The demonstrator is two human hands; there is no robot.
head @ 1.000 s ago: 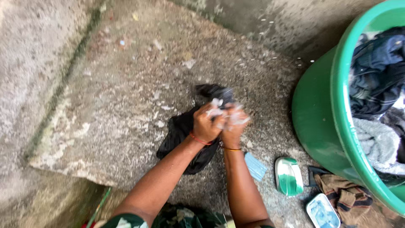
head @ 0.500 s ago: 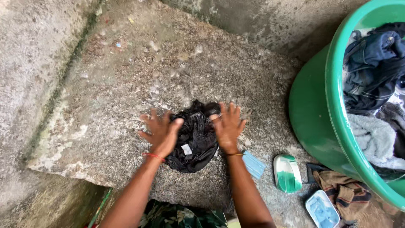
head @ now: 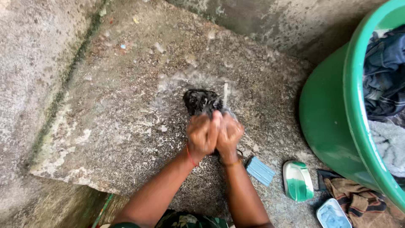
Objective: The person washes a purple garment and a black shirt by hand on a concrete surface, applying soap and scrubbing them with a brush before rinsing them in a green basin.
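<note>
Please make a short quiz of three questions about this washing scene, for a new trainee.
1. True or false: both hands grip the black cloth on the stone slab.
2. What lies closest to the right hand? A) blue soap bar B) green tub C) brown striped cloth
3. Fill in: the tub holds ____.

Key
1. True; left hand and right hand are bunched together on it.
2. A
3. Clothes, dark blue on top, a pale towel-like piece below.
</note>
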